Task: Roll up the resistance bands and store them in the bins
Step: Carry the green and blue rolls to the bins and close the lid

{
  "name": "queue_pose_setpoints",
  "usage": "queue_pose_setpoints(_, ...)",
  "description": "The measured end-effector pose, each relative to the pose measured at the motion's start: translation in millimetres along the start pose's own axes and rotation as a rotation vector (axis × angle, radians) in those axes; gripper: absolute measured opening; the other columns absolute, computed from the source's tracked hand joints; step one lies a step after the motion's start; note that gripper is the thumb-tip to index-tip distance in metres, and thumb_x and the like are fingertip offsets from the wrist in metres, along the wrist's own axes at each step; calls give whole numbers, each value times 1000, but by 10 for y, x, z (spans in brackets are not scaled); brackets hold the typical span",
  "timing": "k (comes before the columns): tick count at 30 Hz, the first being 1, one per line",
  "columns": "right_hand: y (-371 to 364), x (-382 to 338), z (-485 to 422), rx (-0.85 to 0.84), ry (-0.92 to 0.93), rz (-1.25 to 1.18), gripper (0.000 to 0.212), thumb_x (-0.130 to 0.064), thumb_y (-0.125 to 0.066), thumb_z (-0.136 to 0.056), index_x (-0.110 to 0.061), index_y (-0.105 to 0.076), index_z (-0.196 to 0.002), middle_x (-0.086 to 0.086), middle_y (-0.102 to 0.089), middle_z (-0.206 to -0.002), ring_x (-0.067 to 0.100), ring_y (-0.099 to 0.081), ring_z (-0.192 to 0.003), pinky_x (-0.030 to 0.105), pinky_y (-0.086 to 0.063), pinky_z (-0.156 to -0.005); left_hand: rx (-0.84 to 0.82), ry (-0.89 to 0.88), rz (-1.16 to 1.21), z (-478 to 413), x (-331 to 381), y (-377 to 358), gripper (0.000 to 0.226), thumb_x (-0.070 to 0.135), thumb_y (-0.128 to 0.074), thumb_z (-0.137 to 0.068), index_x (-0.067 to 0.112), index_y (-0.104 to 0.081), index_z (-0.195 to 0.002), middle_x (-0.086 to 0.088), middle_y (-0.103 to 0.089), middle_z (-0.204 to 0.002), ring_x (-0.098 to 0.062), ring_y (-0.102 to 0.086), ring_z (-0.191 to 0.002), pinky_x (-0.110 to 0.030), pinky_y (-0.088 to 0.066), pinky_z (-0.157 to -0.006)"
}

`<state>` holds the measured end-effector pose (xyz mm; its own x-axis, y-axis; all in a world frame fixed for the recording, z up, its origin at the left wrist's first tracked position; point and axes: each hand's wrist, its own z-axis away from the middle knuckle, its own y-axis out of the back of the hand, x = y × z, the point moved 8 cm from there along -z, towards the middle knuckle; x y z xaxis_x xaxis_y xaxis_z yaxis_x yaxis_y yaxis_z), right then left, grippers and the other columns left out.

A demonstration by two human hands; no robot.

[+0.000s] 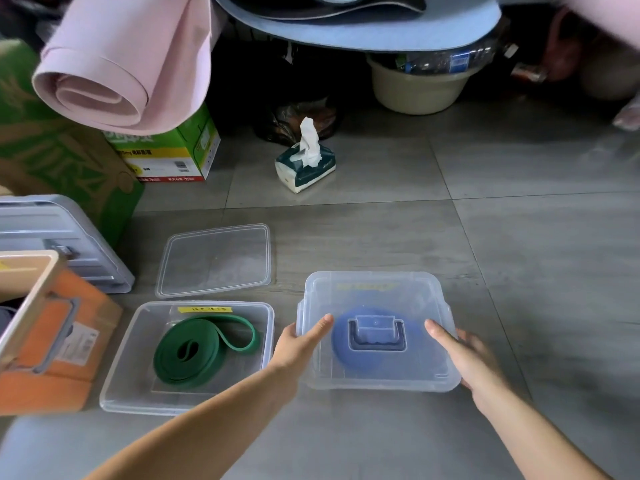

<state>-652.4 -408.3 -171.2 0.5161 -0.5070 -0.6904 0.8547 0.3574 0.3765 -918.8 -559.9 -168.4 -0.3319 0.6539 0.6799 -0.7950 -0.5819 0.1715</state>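
Two clear plastic bins sit on the grey tiled floor. The left bin (114,386) has no lid on it and holds a rolled green resistance band (194,351). The right bin (377,382) has a clear lid with a handle (375,334) on top, and a rolled blue band (346,355) shows through it. My left hand (298,344) grips the lid's left edge, thumb on top. My right hand (467,355) grips the right edge the same way.
A loose clear lid (214,259) lies behind the left bin. An orange box (52,344) and a grey crate (59,237) stand at the left. A tissue pack (304,164), green cartons (166,147), a rolled pink mat (114,64) and a beige basin (415,88) lie further back.
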Motion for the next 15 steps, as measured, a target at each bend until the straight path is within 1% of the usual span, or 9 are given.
queue_pose_setpoints(1,34,-68,20,62,50,21,72,-70,-75,-50,-14,-62,-93,-1,-65,-95,21,-60,-89,34,-46,-72,27,-22,21,0,28,-1,61,59,-73,-68,17,-56,-109,3,-63,-102,-11,-58,-89,-26,-44,-70)
queue_pose_setpoints(2,66,-161,49,121,119,58,62,-67,-75,-53,-14,-60,-80,0,-65,-81,21,-59,-76,31,-42,-63,79,-83,27,19,80,17,57,55,-75,-68,16,-57,-105,0,-63,-100,-13,-59,-83,-25,-42,-64)
queue_pose_setpoints(4,98,-353,111,188,261,143,48,-61,-71,-64,-16,-59,-76,0,-63,-71,22,-58,-67,31,-40,-59,205,-267,-30,101,235,78,56,48,-78,-67,13,-56,-105,-5,-61,-100,-19,-59,-84,-26,-44,-65)
queue_pose_setpoints(5,92,-407,133,189,303,178,45,-60,-69,-68,-18,-61,-80,-2,-63,-73,23,-58,-70,31,-41,-60,242,-339,-69,138,296,90,56,44,-78,-69,13,-55,-109,-5,-59,-105,-20,-59,-92,-28,-47,-72)
queue_pose_setpoints(7,58,-428,136,167,310,208,50,-58,-65,-76,-16,-63,-103,-2,-66,-93,22,-61,-87,32,-45,-71,249,-397,-113,179,373,71,61,37,-74,-76,15,-49,-127,-2,-52,-122,-15,-54,-110,-32,-44,-96)
queue_pose_setpoints(8,42,-413,133,160,298,203,57,-56,-63,-79,-15,-60,-118,0,-66,-109,23,-60,-101,35,-46,-82,244,-404,-121,193,394,72,64,35,-72,-79,17,-45,-133,0,-48,-128,-12,-49,-115,-29,-38,-102)
queue_pose_setpoints(10,14,-422,155,162,298,172,68,-52,-61,-83,-14,-46,-136,3,-55,-135,23,-50,-123,36,-41,-98,207,-423,-92,198,405,63,66,31,-70,-83,18,-39,-140,4,-44,-137,-8,-43,-124,-23,-31,-104)
queue_pose_setpoints(12,1,-458,183,178,313,160,73,-49,-59,-85,-12,-36,-143,4,-44,-144,23,-42,-132,34,-36,-102,162,-434,-35,197,388,48,66,29,-68,-84,19,-38,-143,8,-44,-142,-5,-39,-130,-22,-29,-107)
queue_pose_setpoints(15,-23,-552,175,211,357,286,66,-44,-52,-91,-9,-34,-144,8,-43,-145,27,-42,-132,34,-36,-100,151,-433,51,189,373,7,63,25,-66,-86,23,-39,-143,11,-46,-141,-4,-40,-131,-25,-30,-111)
